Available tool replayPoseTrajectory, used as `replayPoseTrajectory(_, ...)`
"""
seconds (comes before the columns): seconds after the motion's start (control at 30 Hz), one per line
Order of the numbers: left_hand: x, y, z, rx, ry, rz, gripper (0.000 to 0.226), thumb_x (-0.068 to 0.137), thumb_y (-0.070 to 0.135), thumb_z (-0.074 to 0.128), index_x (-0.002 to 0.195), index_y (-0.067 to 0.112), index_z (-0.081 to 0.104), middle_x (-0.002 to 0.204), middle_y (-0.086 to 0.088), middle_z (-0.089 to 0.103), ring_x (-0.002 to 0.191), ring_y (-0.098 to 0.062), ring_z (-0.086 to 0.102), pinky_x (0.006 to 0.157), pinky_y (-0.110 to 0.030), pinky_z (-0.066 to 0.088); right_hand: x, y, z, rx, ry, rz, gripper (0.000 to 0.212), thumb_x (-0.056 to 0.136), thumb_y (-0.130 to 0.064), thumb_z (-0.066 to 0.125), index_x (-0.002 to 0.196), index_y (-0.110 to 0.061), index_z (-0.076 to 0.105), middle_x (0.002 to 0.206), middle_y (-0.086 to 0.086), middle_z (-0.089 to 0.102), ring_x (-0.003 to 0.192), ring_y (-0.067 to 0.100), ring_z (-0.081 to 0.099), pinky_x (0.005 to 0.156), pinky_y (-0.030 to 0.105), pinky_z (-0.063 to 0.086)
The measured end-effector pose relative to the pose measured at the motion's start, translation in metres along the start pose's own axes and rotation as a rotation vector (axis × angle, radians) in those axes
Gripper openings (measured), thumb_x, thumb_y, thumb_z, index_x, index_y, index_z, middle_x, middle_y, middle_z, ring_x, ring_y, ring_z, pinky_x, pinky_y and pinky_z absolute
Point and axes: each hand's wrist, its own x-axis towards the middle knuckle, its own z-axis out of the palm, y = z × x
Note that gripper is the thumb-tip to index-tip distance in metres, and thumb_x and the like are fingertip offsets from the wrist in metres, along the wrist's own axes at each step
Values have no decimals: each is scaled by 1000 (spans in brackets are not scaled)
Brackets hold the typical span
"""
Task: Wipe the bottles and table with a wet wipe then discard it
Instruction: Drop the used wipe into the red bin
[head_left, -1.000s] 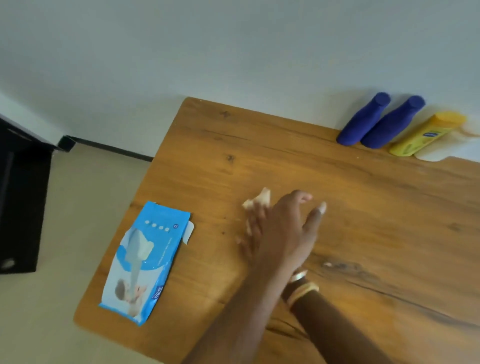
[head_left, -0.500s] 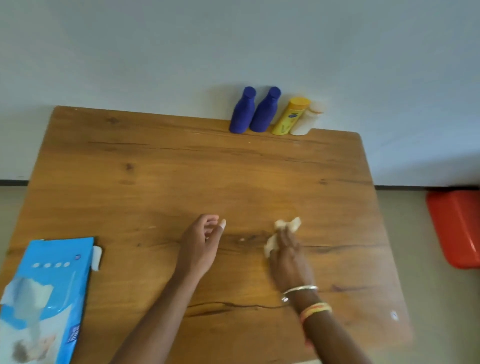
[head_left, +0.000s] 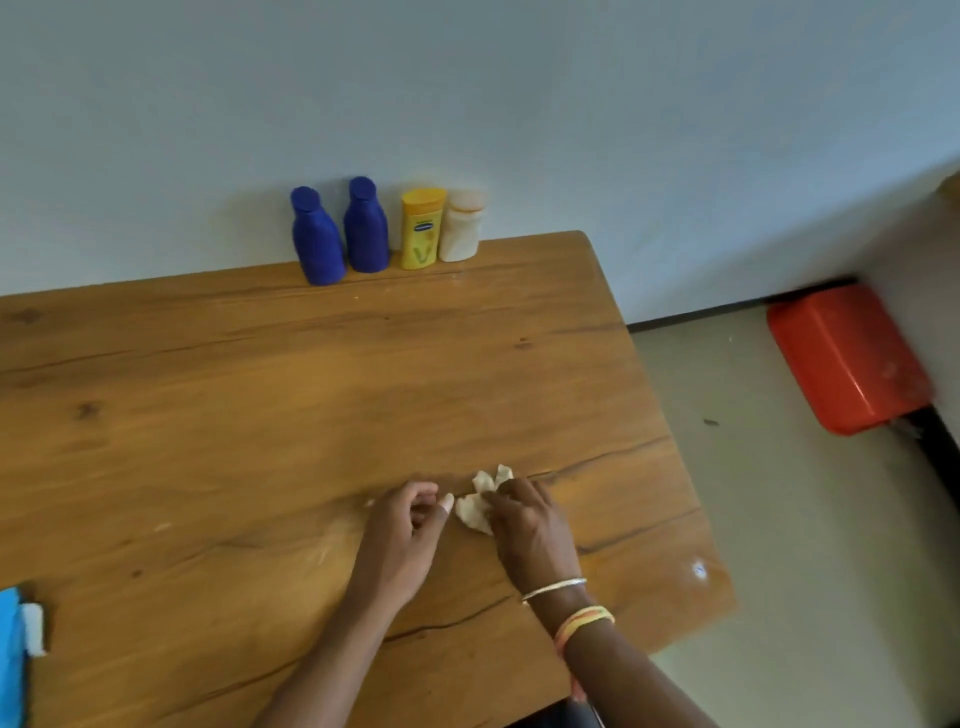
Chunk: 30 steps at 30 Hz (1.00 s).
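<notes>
A crumpled white wet wipe (head_left: 479, 501) lies on the wooden table (head_left: 260, 405) under the fingers of my right hand (head_left: 530, 530), which presses on it. My left hand (head_left: 402, 535) rests just left of the wipe, fingers loosely curled, thumb tip almost touching it, holding nothing. Against the wall at the table's back edge stand two blue bottles (head_left: 317, 239) (head_left: 366, 228), a yellow bottle (head_left: 422, 228) and a white bottle (head_left: 461, 226), all upright in a row.
The blue wet-wipe pack (head_left: 13, 660) pokes in at the lower left edge of the table. A red plastic bin (head_left: 847, 358) sits on the floor to the right, near the wall. The table's right edge runs close to my right arm.
My right hand has dragged the wipe from the table's left part toward the right. My left hand now sits close beside the wipe. The view has swung right, revealing the red bin.
</notes>
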Motion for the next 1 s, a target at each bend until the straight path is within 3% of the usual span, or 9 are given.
replayPoseTrajectory(0.17, 17, 45, 47, 15, -64, -35, 41, 100, 50, 56, 134, 27, 59, 113, 19, 58, 96, 6, 56, 78, -13, 47, 58, 72, -36, 122, 113, 108, 32, 78, 0, 75, 108, -9, 75, 103, 13, 73, 92, 37, 68, 80, 39, 58)
replayPoseTrajectory(0.37, 58, 120, 127, -18, -75, -32, 41, 102, 41, 58, 137, 20, 59, 104, 23, 58, 95, 7, 59, 72, -6, 45, 98, 177, -83, 194, 172, 432, 19, 80, -4, 76, 99, -7, 77, 100, 17, 71, 92, 41, 65, 82, 42, 53)
replayPoseTrajectory(0.53, 93, 179, 193, 21, -120, 48, 41, 103, 28, 59, 141, 13, 60, 117, 8, 69, 100, -1, 62, 75, 1, 44, 91, 212, -119, 434, 185, 685, 17, 88, -10, 71, 105, -8, 75, 111, 11, 72, 100, 28, 68, 81, 26, 45)
replayPoseTrajectory(0.67, 120, 212, 230, 68, -80, 142, 32, 99, 17, 65, 130, 10, 70, 129, -4, 72, 115, -8, 64, 82, 6, 36, 100, 211, -132, 653, 267, 708, 24, 91, -10, 68, 111, -20, 76, 102, 1, 79, 93, 18, 75, 83, 39, 61)
replayPoseTrajectory(0.77, 146, 229, 249, 91, -49, 168, 28, 95, 9, 69, 123, 9, 74, 122, -5, 75, 108, -9, 66, 79, 4, 40, 117, 224, -138, 880, 268, 756, 24, 91, -10, 67, 109, -21, 79, 104, 0, 80, 99, 17, 75, 91, 42, 60)
replayPoseTrajectory(0.83, 167, 238, 256, 97, -57, 151, 25, 94, 8, 70, 119, 12, 77, 116, -5, 77, 103, -10, 69, 81, -5, 48, 132, 239, -146, 1100, 249, 799, 20, 93, -6, 68, 105, -15, 79, 103, 6, 79, 100, 21, 76, 90, 39, 61)
replayPoseTrajectory(0.87, 178, 242, 261, 95, -90, 135, 24, 95, 9, 69, 117, 14, 77, 113, -4, 78, 101, -14, 71, 85, -16, 55, 140, 248, -149, 1161, 231, 816, 19, 92, -2, 69, 103, -15, 79, 103, 7, 79, 98, 21, 76, 89, 36, 61)
replayPoseTrajectory(0.93, 200, 248, 267, 113, -167, 81, 25, 97, 11, 67, 120, 16, 75, 118, -2, 75, 105, -20, 71, 93, -34, 59, 157, 275, -142, 1144, 214, 870, 21, 90, 3, 71, 99, -14, 78, 105, 11, 78, 98, 25, 76, 88, 37, 62)
replayPoseTrajectory(1.0, 219, 254, 270, 114, -182, 15, 31, 98, 13, 65, 129, 15, 69, 127, -2, 70, 110, -20, 68, 96, -33, 56, 174, 304, -126, 1094, 210, 969, 24, 86, 8, 70, 94, -13, 76, 104, 22, 75, 96, 36, 75, 88, 47, 62)
